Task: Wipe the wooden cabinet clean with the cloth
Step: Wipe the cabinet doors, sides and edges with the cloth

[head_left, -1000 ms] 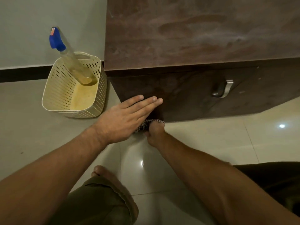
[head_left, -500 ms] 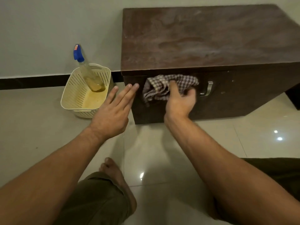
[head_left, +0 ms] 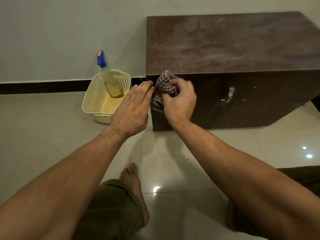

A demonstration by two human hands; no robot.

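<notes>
A low dark wooden cabinet (head_left: pixel 233 49) stands on the tiled floor against the wall, its top streaked with dust. My right hand (head_left: pixel 179 101) grips a bunched checked cloth (head_left: pixel 162 87) against the cabinet's front, near its upper left corner. The cloth reaches up to the top edge. My left hand (head_left: pixel 134 108) is flat with fingers straight, its fingertips touching the cabinet's left front corner beside the cloth. It holds nothing.
A cream perforated basket (head_left: pixel 105 97) sits on the floor left of the cabinet, with a blue-capped spray bottle (head_left: pixel 107 78) leaning in it. A metal handle (head_left: pixel 228 95) is on the cabinet front. My foot (head_left: pixel 136 191) and knees are below on the glossy tiles.
My right hand lifted the cloth from the cabinet's bottom edge up its front to the upper left corner. My left hand stayed near the left corner. The view pulled back.
</notes>
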